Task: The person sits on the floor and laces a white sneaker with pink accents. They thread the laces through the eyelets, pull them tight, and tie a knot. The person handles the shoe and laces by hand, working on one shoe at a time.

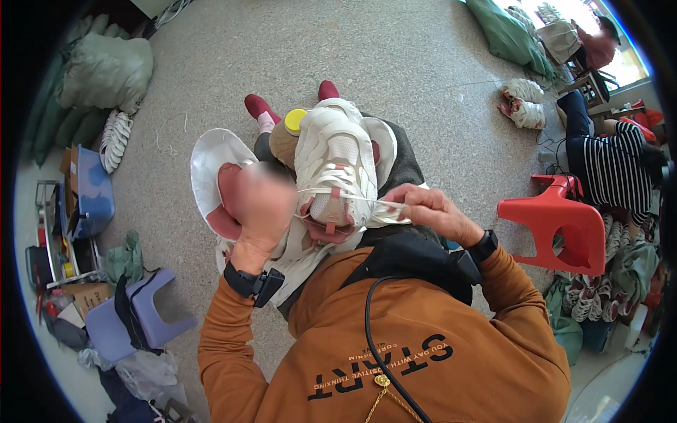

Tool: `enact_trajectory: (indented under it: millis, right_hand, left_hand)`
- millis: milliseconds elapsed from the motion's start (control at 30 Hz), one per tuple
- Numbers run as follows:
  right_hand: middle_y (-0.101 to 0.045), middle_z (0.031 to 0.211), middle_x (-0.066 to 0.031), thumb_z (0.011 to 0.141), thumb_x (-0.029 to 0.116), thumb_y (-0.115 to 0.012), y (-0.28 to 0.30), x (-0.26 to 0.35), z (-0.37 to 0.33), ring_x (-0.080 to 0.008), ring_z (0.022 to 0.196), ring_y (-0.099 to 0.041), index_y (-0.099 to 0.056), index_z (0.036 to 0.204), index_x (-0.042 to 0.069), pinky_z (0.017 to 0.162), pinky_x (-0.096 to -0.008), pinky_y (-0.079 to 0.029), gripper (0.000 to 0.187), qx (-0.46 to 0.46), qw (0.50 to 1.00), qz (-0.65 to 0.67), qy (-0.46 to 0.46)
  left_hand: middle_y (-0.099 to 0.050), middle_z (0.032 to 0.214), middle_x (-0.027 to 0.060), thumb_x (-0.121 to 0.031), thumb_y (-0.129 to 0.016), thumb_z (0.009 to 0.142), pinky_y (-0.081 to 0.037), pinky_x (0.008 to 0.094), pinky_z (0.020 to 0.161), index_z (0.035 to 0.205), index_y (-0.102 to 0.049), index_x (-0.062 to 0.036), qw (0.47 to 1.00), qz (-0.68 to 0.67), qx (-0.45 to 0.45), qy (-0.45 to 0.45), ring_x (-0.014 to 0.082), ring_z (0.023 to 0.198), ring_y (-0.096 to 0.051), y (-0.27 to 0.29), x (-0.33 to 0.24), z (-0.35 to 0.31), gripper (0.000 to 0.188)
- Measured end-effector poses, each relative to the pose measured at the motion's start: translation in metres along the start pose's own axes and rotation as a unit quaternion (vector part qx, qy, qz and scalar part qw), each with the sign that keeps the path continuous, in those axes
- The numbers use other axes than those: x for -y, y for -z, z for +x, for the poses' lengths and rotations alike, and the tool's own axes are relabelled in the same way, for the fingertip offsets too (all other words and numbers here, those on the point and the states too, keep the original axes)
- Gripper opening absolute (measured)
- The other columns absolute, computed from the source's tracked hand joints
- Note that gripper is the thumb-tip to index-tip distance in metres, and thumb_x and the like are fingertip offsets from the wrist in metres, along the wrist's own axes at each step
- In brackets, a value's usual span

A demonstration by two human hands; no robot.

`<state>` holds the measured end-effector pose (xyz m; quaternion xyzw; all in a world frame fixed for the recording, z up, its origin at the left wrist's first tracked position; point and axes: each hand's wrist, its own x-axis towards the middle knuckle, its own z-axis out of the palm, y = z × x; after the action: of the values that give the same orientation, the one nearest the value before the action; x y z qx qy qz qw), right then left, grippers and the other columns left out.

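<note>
Speckled grey floor (233, 56) spreads out beyond and to both sides of the white shoe (343, 148), which lies on the person's lap with its toe pointing away and its pink-trimmed opening toward the body. Just right of the shoe's opening, the right hand (438, 215) pinches a white lace (372, 201) between thumb and fingers, the strand running straight from the pink tab on the tongue. Left of the shoe is the left hand (264, 208); its fingers are blurred, so I cannot tell whether it grips anything. A white and pink shoe upper (208, 180) shows beside that hand, farther left of the shoe. Near the shoe's left side sits a round yellow lid (295, 121). Well left of the shoe are a blue bin (95, 190) and a lavender stool (116, 328), the stool closer to the body; well right of it stand a red stool (518, 211) and, farther out, a person in a striped top (610, 169)
</note>
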<state>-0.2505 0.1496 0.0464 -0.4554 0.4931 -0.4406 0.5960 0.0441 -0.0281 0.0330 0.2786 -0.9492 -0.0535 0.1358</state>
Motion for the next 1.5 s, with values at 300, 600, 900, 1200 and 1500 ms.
enact_trajectory:
  millis: [300,600,900,1200,1500]
  right_hand:
    - [-0.056,0.080,-0.0040,0.106,0.030,-0.046,0.034,0.031,-0.008,-0.0215,0.073,-0.060,-0.048,0.070,0.011,0.099,-0.0514,-0.047,0.041,0.046,0.940,0.294,0.167]
    - [-0.054,0.079,0.0000,0.107,0.030,-0.050,0.138,0.045,-0.061,-0.0082,0.060,-0.044,-0.059,0.101,0.007,0.061,-0.0236,-0.042,0.026,-0.314,0.887,0.298,0.159]
    - [-0.063,0.078,0.0013,0.100,0.012,-0.060,0.012,-0.029,0.005,-0.0027,0.062,-0.052,-0.063,0.116,0.003,0.050,-0.0194,-0.039,0.019,-0.078,0.988,0.033,-0.126]
    - [-0.062,0.071,-0.0120,0.092,0.012,-0.064,-0.021,-0.052,0.043,-0.0209,0.063,-0.059,-0.064,0.095,-0.001,0.060,-0.0342,-0.047,0.013,-0.088,0.972,-0.219,-0.010]
    - [-0.066,0.079,-0.0190,0.087,0.007,-0.061,-0.030,-0.028,0.058,-0.0397,0.074,-0.066,-0.058,0.086,0.000,0.063,-0.0480,-0.049,0.008,-0.027,0.855,-0.510,0.089]
  left_hand:
    - [-0.065,0.095,0.0169,-0.008,-0.064,0.092,-0.050,0.0428,0.080,0.104,-0.066,0.0006,0.946,-0.305,0.021,0.105,0.0348,0.089,-0.064,-0.015,-0.077,-0.006,0.016]
    - [-0.068,0.096,0.0200,-0.006,-0.060,0.091,-0.052,0.0413,0.075,0.107,-0.066,0.0022,0.927,-0.356,0.027,0.113,0.0368,0.084,-0.066,-0.048,-0.085,0.005,0.018]
    - [-0.067,0.088,0.0215,-0.008,-0.058,0.093,-0.050,0.0478,0.073,0.096,-0.064,-0.0001,0.915,-0.382,0.029,0.128,0.0419,0.084,-0.065,-0.062,-0.087,0.007,0.010]
    - [-0.068,0.082,0.0188,-0.005,-0.058,0.096,-0.053,0.0380,0.066,0.104,-0.065,0.0026,0.911,-0.390,0.023,0.129,0.0343,0.073,-0.069,-0.068,-0.088,0.004,0.013]
    - [-0.067,0.081,0.0202,-0.004,-0.057,0.096,-0.051,0.0428,0.065,0.109,-0.061,0.0009,0.934,-0.342,-0.032,0.095,0.0378,0.074,-0.068,-0.074,-0.096,0.003,0.015]
